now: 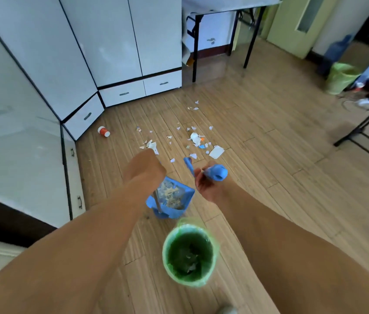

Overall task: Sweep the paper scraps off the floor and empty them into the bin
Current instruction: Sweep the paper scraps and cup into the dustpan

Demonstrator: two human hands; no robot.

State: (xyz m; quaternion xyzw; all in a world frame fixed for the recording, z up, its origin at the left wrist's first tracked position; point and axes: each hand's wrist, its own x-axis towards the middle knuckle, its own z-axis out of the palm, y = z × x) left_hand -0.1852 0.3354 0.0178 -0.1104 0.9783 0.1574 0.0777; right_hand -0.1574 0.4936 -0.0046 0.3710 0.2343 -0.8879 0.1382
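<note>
Looking down from the head camera, I've got both bare arms stretched out over the wooden floor (258, 137). My left hand (144, 165) is clenched in a fist round a thin pole that drops to the blue dustpan (171, 200); the top of that pole is hidden inside the fist. The dustpan sits tilted just beyond the bin, with a heap of paper bits lying in it. My right hand (208, 184) is wrapped round the blue handle end of the broom (216, 173), fingers closed on it; the brush end I can't make out.

The bin (189, 254), lined with a green bag, stands on the floor between my forearms, close to me, and a few pale bits show at its bottom. Paper scraps (196, 139) lie scattered further out, beyond both hands, with one bigger white sheet (216, 152) at the right edge of the patch. A small orange and white bottle (104, 131) lies on its side near the white cupboard (120, 94). Off at the far right, a second green-bagged bin (339, 79) stands by the doorway, and a dark-legged table (224, 10) is at the back.
</note>
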